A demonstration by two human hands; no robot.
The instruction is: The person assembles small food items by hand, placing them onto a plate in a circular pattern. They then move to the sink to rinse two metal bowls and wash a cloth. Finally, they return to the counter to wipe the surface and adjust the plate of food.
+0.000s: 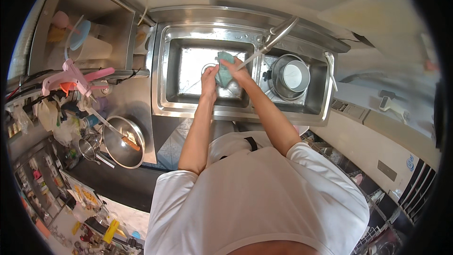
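Observation:
A green cloth is held in both hands above the left basin of a steel double sink. My left hand grips its left side with closed fingers. On its right side, the fingers of my right hand close around the upper part. The steel faucet reaches in from the upper right. From it a thin pale line, perhaps water, runs down to my right hand. The basin's drain lies partly hidden behind the cloth and my left hand.
Nested round metal pots stand in the right basin. To the left, a large steel bowl holds a spatula with an orange-brown end. A pink glue-gun-shaped tool hangs beside a shelf of containers. A white appliance stands at the right.

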